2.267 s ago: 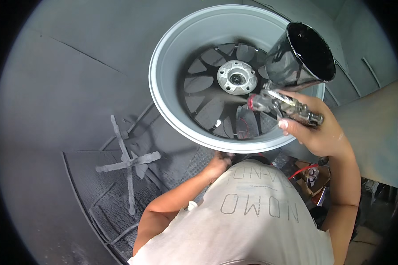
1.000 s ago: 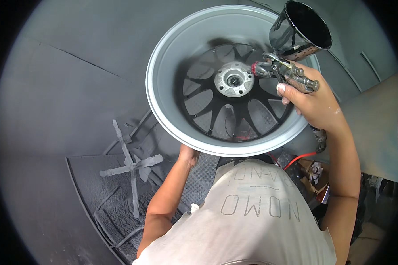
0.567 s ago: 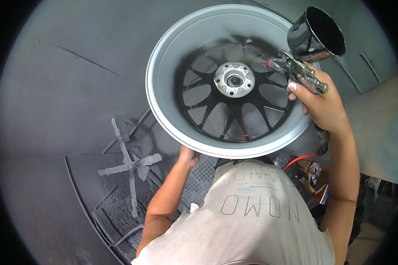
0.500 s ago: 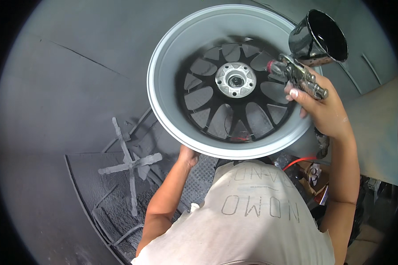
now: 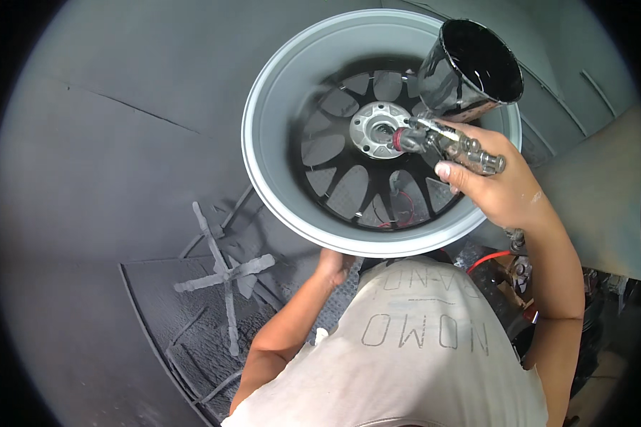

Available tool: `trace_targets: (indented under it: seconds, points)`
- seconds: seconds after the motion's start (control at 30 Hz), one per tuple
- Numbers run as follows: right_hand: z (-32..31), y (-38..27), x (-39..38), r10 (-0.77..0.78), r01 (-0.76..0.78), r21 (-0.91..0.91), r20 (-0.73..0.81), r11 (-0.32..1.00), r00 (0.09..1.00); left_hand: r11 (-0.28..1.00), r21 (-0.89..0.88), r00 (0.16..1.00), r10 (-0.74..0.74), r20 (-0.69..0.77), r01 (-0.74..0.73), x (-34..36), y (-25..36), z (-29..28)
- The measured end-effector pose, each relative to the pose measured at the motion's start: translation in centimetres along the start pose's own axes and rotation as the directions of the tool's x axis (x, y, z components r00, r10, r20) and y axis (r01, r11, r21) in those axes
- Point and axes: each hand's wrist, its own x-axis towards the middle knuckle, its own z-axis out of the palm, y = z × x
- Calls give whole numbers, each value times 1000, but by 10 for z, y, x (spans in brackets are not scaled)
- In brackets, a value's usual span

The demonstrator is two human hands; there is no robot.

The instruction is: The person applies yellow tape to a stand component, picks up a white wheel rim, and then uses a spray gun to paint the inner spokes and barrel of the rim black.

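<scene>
My right hand is wrapped round a paint spray gun above the wheel, its reddish nozzle end near the hub. A dark, paint-smeared cup sits on the gun, its open top showing glossy black inside. Below is a car wheel rim with a grey barrel, black spokes and a bare silver hub. Part of the hub and the right-hand spokes are covered by gun and hand. My left hand is at the wheel's near edge, its fingers hidden behind the rim.
A grey-coated cross-shaped stand is at lower left, beside a dusty panel. A red hose runs below my right forearm, near cluttered boxes. A pale panel stands at the right.
My right hand has swung the spray gun left, from over the right-hand spokes to the hub. My left hand has shifted right along the near rim. The wheel has barely moved.
</scene>
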Motion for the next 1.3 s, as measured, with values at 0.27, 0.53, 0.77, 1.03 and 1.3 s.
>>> trace_targets:
  seconds: [0.27, 0.53, 0.77, 1.03, 1.3]
  points:
    - [-1, 4, 6, 33, -32, 11, -47, 999, 998, 967, 92, 929, -252, 270, 236, -10, -28, 9]
    - [-19, 1, 5, 48, -68, -85, -216, 994, 975, 974, -198, 988, -87, 129, 111, -7, -11, 6]
    - [-21, -6, -1, 95, -105, -49, -171, 993, 981, 980, -194, 994, -24, 107, 44, 6, 7, -18]
    - [-13, -8, -18, 53, -54, 22, 28, 998, 998, 984, -179, 1000, -4, 24, 8, -7, 6, 1]
    - [-23, -11, -5, 82, -87, -33, -124, 996, 989, 978, -201, 996, 37, -76, -52, 15, 6, -19]
